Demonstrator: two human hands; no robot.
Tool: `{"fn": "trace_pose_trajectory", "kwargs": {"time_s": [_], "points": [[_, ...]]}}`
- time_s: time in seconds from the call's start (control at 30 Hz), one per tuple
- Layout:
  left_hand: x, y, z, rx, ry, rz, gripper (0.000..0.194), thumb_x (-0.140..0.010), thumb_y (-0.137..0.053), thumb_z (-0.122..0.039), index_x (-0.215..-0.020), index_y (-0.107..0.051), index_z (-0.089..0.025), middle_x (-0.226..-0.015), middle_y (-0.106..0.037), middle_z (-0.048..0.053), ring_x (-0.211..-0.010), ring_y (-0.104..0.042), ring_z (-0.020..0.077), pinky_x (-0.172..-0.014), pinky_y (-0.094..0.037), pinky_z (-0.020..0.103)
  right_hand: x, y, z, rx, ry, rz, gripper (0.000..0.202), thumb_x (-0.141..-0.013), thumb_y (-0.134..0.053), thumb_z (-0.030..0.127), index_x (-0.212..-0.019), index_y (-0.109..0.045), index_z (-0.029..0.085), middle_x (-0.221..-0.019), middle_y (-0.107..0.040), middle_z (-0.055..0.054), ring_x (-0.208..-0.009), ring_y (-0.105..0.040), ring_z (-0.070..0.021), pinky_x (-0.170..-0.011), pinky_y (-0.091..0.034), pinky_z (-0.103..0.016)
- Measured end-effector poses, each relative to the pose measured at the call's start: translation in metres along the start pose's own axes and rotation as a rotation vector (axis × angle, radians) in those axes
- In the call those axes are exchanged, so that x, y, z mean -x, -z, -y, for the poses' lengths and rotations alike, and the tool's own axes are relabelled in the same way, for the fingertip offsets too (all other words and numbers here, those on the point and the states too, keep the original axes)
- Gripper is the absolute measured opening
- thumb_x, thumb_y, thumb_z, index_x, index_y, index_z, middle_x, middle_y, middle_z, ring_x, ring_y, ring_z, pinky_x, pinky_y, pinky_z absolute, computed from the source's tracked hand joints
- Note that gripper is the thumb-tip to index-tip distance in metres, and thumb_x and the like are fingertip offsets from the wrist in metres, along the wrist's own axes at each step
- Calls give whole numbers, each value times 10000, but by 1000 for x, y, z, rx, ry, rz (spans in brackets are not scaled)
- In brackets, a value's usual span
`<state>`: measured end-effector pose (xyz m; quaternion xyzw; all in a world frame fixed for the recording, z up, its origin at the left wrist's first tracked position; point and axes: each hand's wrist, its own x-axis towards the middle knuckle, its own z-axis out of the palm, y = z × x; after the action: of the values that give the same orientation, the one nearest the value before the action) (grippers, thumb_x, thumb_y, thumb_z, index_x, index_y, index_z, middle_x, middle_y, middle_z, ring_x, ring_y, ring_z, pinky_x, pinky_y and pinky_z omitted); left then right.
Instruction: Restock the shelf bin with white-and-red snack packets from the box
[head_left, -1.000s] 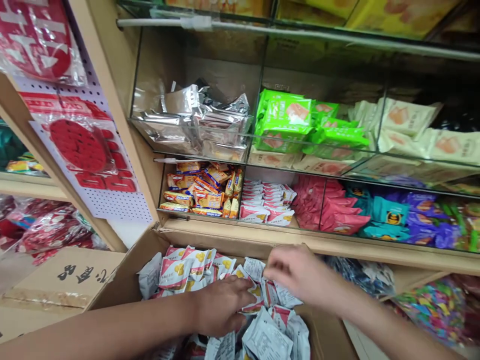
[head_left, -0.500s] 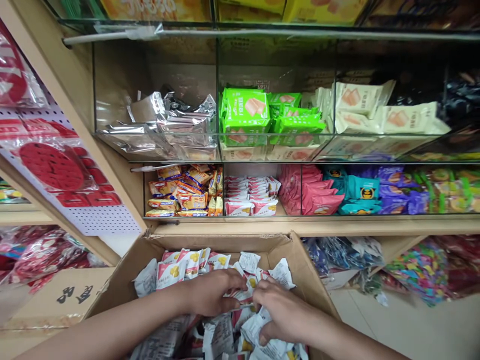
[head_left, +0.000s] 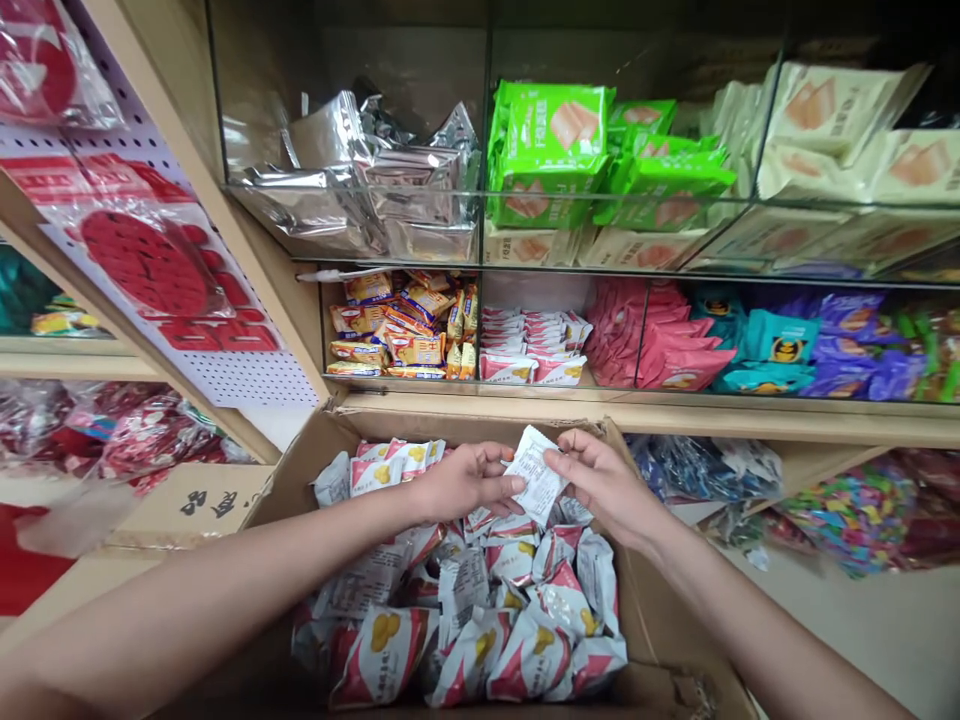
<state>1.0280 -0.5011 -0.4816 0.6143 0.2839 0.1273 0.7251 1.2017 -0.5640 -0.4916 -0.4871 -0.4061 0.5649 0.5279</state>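
Note:
Above the open cardboard box (head_left: 637, 610), a small snack packet (head_left: 537, 476) is held between my two hands, its white printed back toward me. My left hand (head_left: 466, 482) has its thumb and fingers closed at the packet's left edge. On the other side my right hand (head_left: 596, 470) pinches the right edge, thumb across the front. Beneath them lie many more white, pink and yellow snack packets (head_left: 529, 655), loosely piled in the box, some face up and some showing printed backs. My forearms cover part of the pile.
Behind the box, a low shelf holds similar white packets (head_left: 534, 345), orange packets (head_left: 412, 330) and pink packets (head_left: 667, 340) between clear dividers. Higher up sit silver packets (head_left: 390, 180) and green packets (head_left: 551, 145). A closed carton (head_left: 180, 500) stands to the left.
My hands have come up from the pile and now hold one packet between them. The view has tilted down and shifted, showing more of the box's contents.

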Motion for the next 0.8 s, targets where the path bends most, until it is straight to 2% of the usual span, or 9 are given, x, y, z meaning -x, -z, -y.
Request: {"fn": "trace_pose_trajectory", "kwargs": {"time_s": [0.13, 0.3, 0.4, 0.5, 0.57, 0.63, 0.67, 0.7, 0.8], "points": [[2, 0, 0, 3, -13, -30, 494, -594, -693, -399, -978, -544, -126, -737, -625, 20, -641, -584, 128, -658, -475, 305, 0, 1, 0, -94, -21, -9, 311, -644, -665, 395, -689, -446, 179, -636, -505, 44, -577, -470, -92, -569, -377, -228], [1, 3, -1, -40, -126, -49, 461, -617, -688, -360, -990, -550, -126, -787, -626, 27, -644, -552, 107, -643, -468, 280, 1, -1, -7, -58, 139, -66, 261, -679, -643, 366, -704, -456, 185, -641, -509, 40, -587, -471, -94, -578, -376, -228], [3, 4, -5, -54, -164, -32, 408, -634, -674, -366, -938, -556, -120, -813, -620, 31, -701, -543, 110, -665, -448, 261, 3, -3, -5, 105, 232, -71, 251, -704, -605, 384, -685, -439, 197, -645, -509, 36, -577, -474, -100, -547, -379, -223], [4, 4, -7, -107, -113, -51, 395, -649, -644, -421, -869, -552, -105, -748, -615, 28, -664, -543, 110, -654, -432, 255, -5, 0, 16, 455, 382, -81, 219, -744, -541, 409, -717, -485, 199, -775, -586, -14, -690, -535, -141, -615, -419, -250], [5, 4, -5, -128, -92, -59, 415, -647, -636, -443, -876, -545, -110, -767, -621, 34, -684, -552, 119, -667, -430, 259, -22, 5, 40, 695, 541, -208, 236, -799, -456, 412, -851, -531, 195, -952, -601, -56, -869, -546, -176, -747, -417, -277], [4, 4, -3, -134, -100, -57, 425, -647, -632, -448, -898, -544, -116, -818, -627, 45, -740, -560, 132, -705, -427, 265, -52, 14, 67, 928, 588, -390, 329, -852, -349, 396, -1051, -494, 177, -1120, -551, -84, -1036, -491, -185, -858, -369, -274], [4, 4, -2, -139, -103, -59, 425, -650, -629, -448, -904, -545, -118, -831, -627, 48, -757, -560, 136, -719, -424, 266, -71, 19, 79, 1056, 529, -478, 377, -869, -304, 381, -1142, -440, 160, -1175, -519, -96, -1081, -464, -182, -876, -355, -260], [4, 4, 0, -146, -102, -61, 421, -653, -626, -448, -901, -547, -117, -831, -628, 49, -764, -560, 139, -724, -423, 267, -90, 24, 89, 1200, 381, -545, 400, -888, -244, 356, -1189, -401, 145, -1210, -493, -106, -1112, -442, -177, -881, -350, -247], [4, 4, 3, -163, -94, -57, 408, -659, -621, -446, -880, -551, -110, -797, -624, 42, -755, -556, 141, -718, -419, 268, -145, 37, 105, 1311, 189, -552, 374, -900, -254, 303, -1102, -487, 93, -1096, -552, -156, -1018, -512, -209, -819, -405, -289]]}}
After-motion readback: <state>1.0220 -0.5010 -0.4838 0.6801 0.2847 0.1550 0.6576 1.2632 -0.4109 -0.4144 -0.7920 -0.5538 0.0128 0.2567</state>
